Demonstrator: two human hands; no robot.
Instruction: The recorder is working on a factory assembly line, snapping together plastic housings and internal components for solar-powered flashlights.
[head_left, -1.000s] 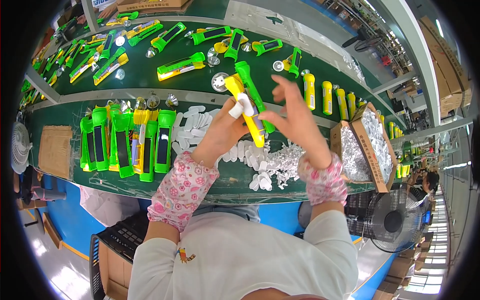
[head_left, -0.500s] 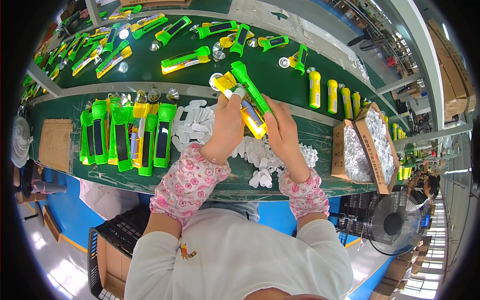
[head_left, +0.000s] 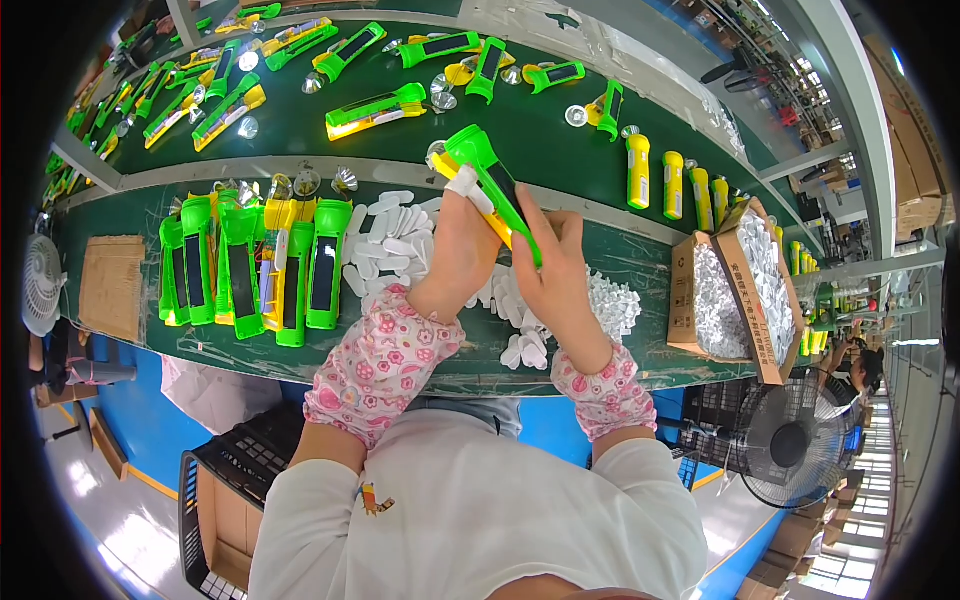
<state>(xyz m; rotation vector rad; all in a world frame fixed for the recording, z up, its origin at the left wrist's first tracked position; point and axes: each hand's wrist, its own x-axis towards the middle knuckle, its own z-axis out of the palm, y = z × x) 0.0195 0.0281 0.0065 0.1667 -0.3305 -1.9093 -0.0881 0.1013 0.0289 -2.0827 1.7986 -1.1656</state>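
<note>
Nearest me, below the hands, are flowered pink cuffs (head_left: 390, 365). My left grip (head_left: 468, 250) is wrapped around the flashlight (head_left: 500, 192) from the left and beneath; my right grip (head_left: 555, 265) clasps its right side and lower end. The flashlight sits between them, above the surface (head_left: 640, 262), its long axis slanting: wide head up and leftward, away from the body, narrow tail down toward the right palm. Its green half with the dark panel faces me, covering most of the yellow half. My left fingertips are hidden underneath, and I can't make out what the white bit at the thumb is. Behind the wrists, white pieces (head_left: 392, 245) are partly blocked; farther off, flashlights at upper left blur together.
</note>
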